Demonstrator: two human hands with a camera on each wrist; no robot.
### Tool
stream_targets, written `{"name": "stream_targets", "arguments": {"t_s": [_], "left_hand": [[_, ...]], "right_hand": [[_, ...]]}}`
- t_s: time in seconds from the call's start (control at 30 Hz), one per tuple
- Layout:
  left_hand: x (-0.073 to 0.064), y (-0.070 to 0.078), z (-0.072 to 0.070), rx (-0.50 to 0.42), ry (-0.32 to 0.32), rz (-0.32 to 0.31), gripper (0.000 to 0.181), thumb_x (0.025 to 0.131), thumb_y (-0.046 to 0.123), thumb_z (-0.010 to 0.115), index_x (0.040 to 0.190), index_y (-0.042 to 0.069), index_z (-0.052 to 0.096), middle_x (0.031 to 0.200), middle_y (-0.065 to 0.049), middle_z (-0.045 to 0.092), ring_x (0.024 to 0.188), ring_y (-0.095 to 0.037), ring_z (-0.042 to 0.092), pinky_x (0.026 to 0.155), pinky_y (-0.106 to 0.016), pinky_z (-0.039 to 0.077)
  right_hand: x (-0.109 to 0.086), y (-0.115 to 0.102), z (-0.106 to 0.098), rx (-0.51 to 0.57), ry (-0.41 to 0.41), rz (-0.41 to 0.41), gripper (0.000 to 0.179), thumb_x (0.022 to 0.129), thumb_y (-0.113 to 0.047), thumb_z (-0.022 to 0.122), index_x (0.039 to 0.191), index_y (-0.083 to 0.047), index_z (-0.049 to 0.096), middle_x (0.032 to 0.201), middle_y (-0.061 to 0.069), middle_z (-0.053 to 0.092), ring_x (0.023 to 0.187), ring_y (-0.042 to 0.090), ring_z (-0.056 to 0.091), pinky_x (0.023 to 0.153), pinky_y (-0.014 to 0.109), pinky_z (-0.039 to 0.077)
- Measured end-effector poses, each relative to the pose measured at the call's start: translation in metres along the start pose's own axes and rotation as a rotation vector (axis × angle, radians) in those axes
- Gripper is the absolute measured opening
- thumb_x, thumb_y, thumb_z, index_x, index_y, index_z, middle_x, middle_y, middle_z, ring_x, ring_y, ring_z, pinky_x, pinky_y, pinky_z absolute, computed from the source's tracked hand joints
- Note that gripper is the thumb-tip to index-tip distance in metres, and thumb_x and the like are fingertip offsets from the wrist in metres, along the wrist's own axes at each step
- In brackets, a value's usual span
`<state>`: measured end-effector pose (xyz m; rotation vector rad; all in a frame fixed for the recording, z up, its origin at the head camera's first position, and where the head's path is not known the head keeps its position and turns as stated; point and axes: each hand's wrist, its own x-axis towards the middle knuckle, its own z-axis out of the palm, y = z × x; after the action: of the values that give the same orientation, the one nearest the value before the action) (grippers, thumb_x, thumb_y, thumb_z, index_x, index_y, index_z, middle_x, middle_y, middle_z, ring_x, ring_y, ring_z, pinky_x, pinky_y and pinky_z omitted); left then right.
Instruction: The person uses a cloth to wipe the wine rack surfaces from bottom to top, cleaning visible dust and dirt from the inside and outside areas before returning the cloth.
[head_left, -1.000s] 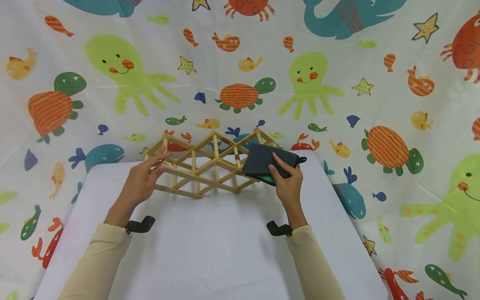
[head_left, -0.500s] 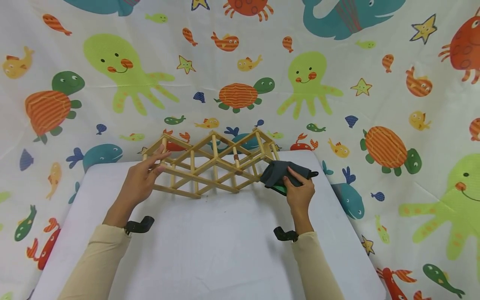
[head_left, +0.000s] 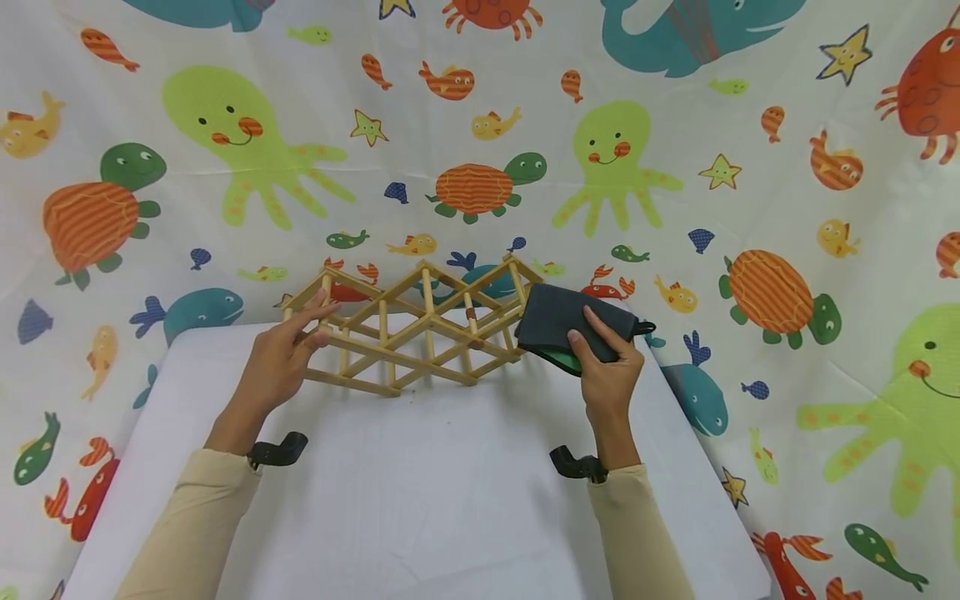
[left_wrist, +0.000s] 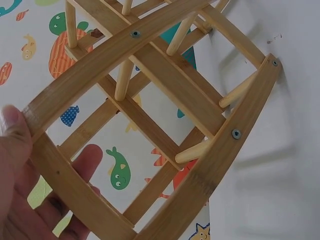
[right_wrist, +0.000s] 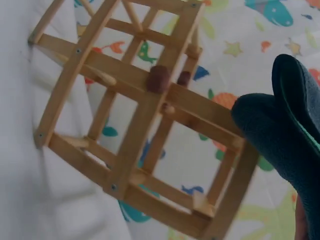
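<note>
A folding lattice rack of light wooden slats and round dowels (head_left: 429, 321) stands at the back of the table. My left hand (head_left: 276, 357) grips its left end; in the left wrist view the thumb (left_wrist: 14, 145) is on one side of an end slat (left_wrist: 75, 192) and fingers show behind it. At the rack's right end, my right hand (head_left: 611, 375) holds a folded dark grey cloth (head_left: 562, 318) with a green underside and a black loop. In the right wrist view the cloth (right_wrist: 270, 130) overlaps the rack's end corner; whether it touches is unclear.
The table (head_left: 420, 500) has a white cover. Behind and beside it hangs a white curtain (head_left: 480, 125) printed with sea animals, close to the rack's back. Black wrist cameras (head_left: 279, 450) sit at both wrists.
My right hand has shifted right with the cloth, dipping down beside the rack's right end and rising again. The left hand and the rack have stayed in place.
</note>
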<state>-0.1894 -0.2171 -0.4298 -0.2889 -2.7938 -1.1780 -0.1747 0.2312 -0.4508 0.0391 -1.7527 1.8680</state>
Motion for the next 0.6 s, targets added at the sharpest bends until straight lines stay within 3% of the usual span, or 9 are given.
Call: {"name": "stream_targets", "arguments": {"t_s": [0.07, 0.2, 0.4, 0.6], "left_hand": [[0.0, 0.0, 0.0, -0.001, 0.002, 0.006, 0.053, 0.11, 0.027, 0.057, 0.162, 0.032, 0.047, 0.176, 0.008, 0.024, 0.135, -0.052, 0.058, 0.103, -0.071, 0.052], [-0.001, -0.001, 0.003, -0.005, -0.002, 0.013, 0.053, 0.11, 0.027, 0.056, 0.162, 0.03, 0.047, 0.176, 0.005, 0.025, 0.131, -0.052, 0.06, 0.101, -0.069, 0.053], [-0.001, 0.0, 0.003, 0.002, 0.0, 0.014, 0.053, 0.11, 0.027, 0.057, 0.162, 0.031, 0.047, 0.176, 0.005, 0.026, 0.125, -0.051, 0.064, 0.098, -0.07, 0.055], [-0.001, 0.001, 0.0, 0.015, 0.0, -0.001, 0.053, 0.11, 0.027, 0.056, 0.162, 0.032, 0.046, 0.176, 0.007, 0.026, 0.12, -0.049, 0.066, 0.096, -0.07, 0.057]], "right_hand": [[0.003, 0.004, 0.011, -0.009, -0.043, -0.013, 0.046, 0.092, -0.002, 0.081, 0.136, -0.013, 0.073, 0.148, 0.012, 0.056, 0.139, 0.028, 0.058, 0.105, 0.024, 0.057], [0.002, 0.023, 0.023, -0.126, -0.09, -0.017, 0.048, 0.093, -0.002, 0.081, 0.137, -0.017, 0.073, 0.152, 0.012, 0.054, 0.144, 0.028, 0.053, 0.111, 0.021, 0.052], [-0.001, 0.046, 0.016, -0.286, 0.011, -0.024, 0.045, 0.091, -0.005, 0.083, 0.131, -0.026, 0.077, 0.145, 0.014, 0.059, 0.138, 0.028, 0.057, 0.113, 0.038, 0.052], [-0.003, 0.062, -0.011, -0.483, 0.097, 0.088, 0.046, 0.091, -0.008, 0.082, 0.131, -0.03, 0.077, 0.148, 0.021, 0.056, 0.14, 0.034, 0.055, 0.116, 0.055, 0.05]]}}
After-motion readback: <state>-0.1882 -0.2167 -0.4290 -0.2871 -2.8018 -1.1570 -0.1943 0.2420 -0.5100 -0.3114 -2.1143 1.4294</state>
